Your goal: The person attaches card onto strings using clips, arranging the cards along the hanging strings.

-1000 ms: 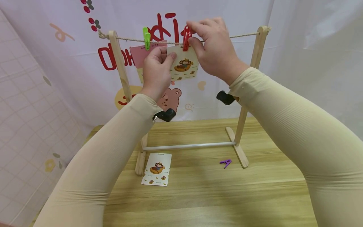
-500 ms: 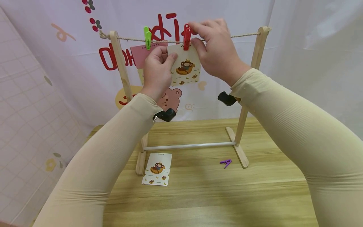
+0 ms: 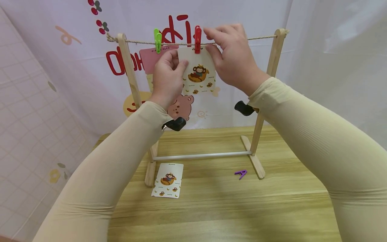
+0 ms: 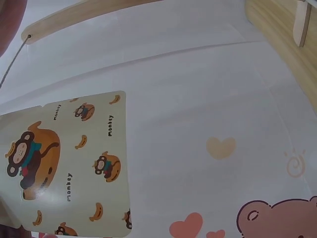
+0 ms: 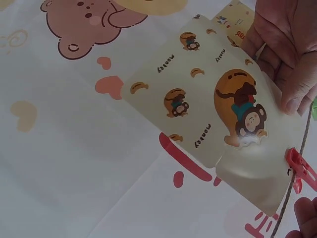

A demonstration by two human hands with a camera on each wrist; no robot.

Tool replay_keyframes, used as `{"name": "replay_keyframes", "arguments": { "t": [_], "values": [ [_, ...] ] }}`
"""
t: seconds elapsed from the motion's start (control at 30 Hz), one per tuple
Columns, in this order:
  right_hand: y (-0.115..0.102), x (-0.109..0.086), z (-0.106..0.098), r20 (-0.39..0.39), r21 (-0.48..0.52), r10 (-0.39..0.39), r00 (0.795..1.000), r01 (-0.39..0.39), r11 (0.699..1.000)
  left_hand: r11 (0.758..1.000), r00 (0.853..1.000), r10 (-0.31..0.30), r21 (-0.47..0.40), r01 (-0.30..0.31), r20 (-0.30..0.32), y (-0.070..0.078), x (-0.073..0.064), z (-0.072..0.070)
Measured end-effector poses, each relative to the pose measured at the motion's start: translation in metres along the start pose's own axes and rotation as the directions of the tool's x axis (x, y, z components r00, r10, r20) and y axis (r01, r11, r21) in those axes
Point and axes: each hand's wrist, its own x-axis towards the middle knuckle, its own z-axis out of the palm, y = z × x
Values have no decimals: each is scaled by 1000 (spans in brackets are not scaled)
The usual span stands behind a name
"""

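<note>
A cream card printed with a monkey (image 3: 198,75) hangs from the twine (image 3: 229,41), clipped by a red clothespin (image 3: 198,39). My left hand (image 3: 168,75) pinches the card's upper left edge, thumb in front. Just right of the clothespin, my right hand (image 3: 234,55) has its thumb and forefinger spread, with nothing between them. In the right wrist view the red clothespin (image 5: 298,168) sits over twine and card, apart from my right fingertips (image 5: 306,213). The left hand (image 5: 292,49) shows there at the card's far edge.
A green clothespin (image 3: 158,41) holds a pink card (image 3: 148,60), partly behind my left hand. The wooden stand (image 3: 272,60) has a white crossbar (image 3: 202,156). On the table (image 3: 223,208) lie another monkey card (image 3: 167,180) and a purple clothespin (image 3: 241,173).
My right hand has let go of the red clothespin and moved slightly right. The clothespin now grips card and twine by itself. The card hangs flatter, while my left hand stays on it.
</note>
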Motion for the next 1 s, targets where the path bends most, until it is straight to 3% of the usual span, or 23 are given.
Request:
{"name": "replay_keyframes", "arguments": {
  "t": [0.37, 0.7, 0.87, 1.0],
  "values": [
    [11, -15, -1, -56, 25, -52, 997, 54, 998, 999, 1000, 25, 40, -25, 5, -2, -4, -1],
    [21, -37, 2, -76, 65, -81, 994, 86, 994, 993, 998, 44, 107, -48, 35, -13, -13, -12],
    [28, -52, 5, -89, 67, -131, 987, 137, 988, 991, 996, 33, 123, -43, 80, -24, -21, -20],
    [37, -66, 8, -82, 65, -161, 983, 167, 984, 989, 989, -23, 149, 1, 146, -34, -29, -27]
  ]
}}
